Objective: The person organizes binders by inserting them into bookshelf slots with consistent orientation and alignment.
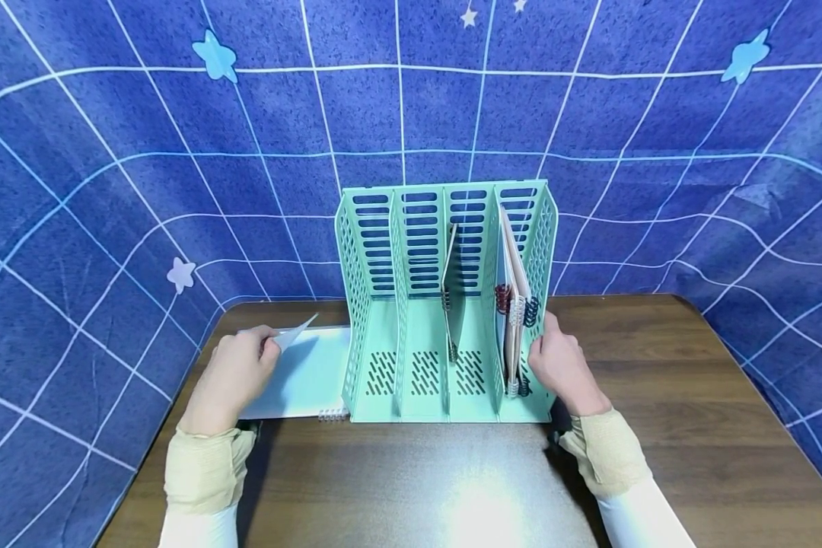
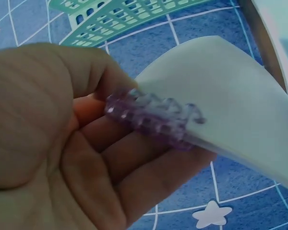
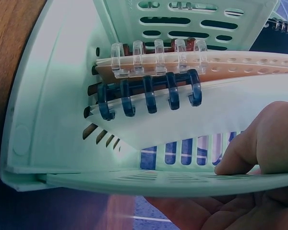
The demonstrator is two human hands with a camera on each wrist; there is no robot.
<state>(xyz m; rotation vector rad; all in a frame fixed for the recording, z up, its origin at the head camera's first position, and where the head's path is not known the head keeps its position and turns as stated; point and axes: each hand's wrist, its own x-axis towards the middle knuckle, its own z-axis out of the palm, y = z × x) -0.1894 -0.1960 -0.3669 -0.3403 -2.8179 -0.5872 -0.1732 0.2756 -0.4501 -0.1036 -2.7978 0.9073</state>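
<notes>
Backdrop (image 1: 441, 114): blue, gridded, nine through three o'clock
Star (image 1: 747, 57): light blue, two o'clock
Worktop (image 1: 657, 365): brown woodgrain, glare (image 1: 479, 506) near six

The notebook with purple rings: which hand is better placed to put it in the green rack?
Left, I think: the left hand holds the notebook by its rings, near empty slots in the rack; the right hand grips its right wall.

A white, purple-ringed notebook (image 2: 216, 91) is held tilted left of the four-compartment mint rack (image 1: 421, 320), which stands on the bench (image 1: 329, 472), open side near.
</notes>
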